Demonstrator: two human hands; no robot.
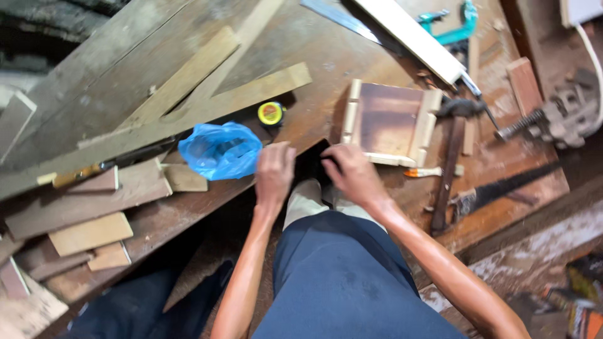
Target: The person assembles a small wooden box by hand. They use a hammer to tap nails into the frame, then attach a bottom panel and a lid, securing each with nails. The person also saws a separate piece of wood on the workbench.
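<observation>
My left hand [274,171] rests at the front edge of the wooden workbench [326,56], fingers curled, just right of a crumpled blue plastic bag [220,150]. My right hand [353,172] sits beside it, fingers bent around something small and dark that I cannot make out. Just beyond my right hand lies a small wooden frame [389,122] with pale slats on its sides. A yellow tape measure [271,113] lies behind the bag.
A hammer [451,160] and a handsaw [502,185] lie right of the frame, with a pale-handled tool [427,171] between. Wood offcuts [91,232] pile at left. Long battens [188,113], a teal clamp [455,25] and a metal vise [562,116] sit farther back.
</observation>
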